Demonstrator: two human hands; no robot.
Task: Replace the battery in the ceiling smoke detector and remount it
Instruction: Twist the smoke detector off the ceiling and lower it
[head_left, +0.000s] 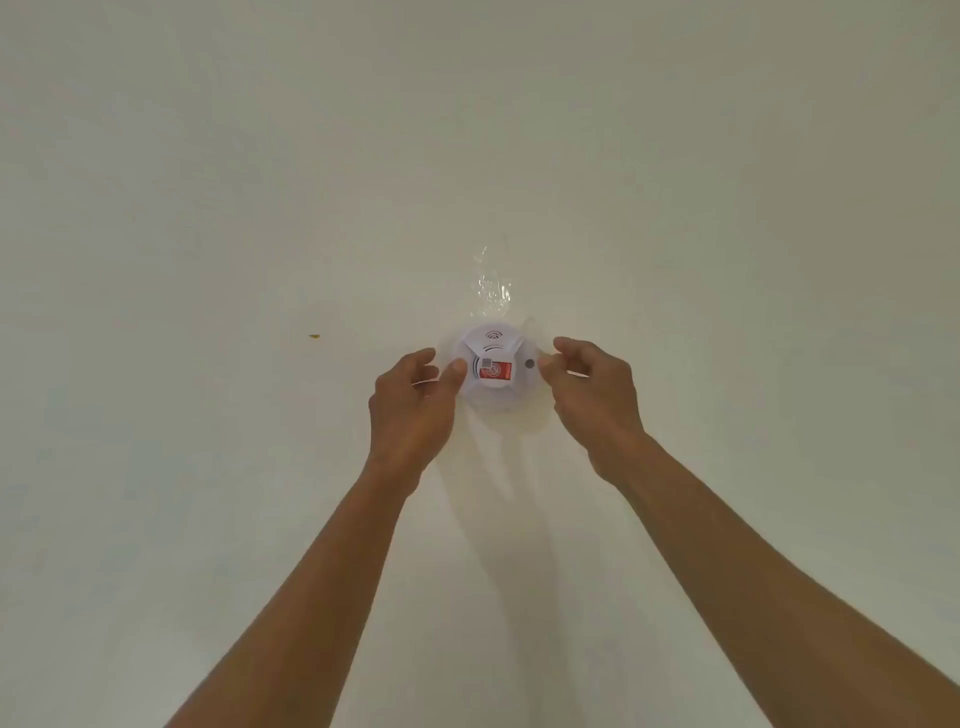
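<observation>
Smoke detector (492, 370) on the ceiling (260, 208), gripped between left hand (410, 410) and right hand (592, 395); whether removal or remounting is unclear.

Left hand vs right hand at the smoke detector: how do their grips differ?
The left hand has its thumb on the smoke detector face, beside the red label; the right hand pinches at the outer rim, by the grey button. Left-hand fingers curl loosely; right-hand fingertips bunch together. Both hands reach up to the ceiling, one on either side of the detector.
</observation>
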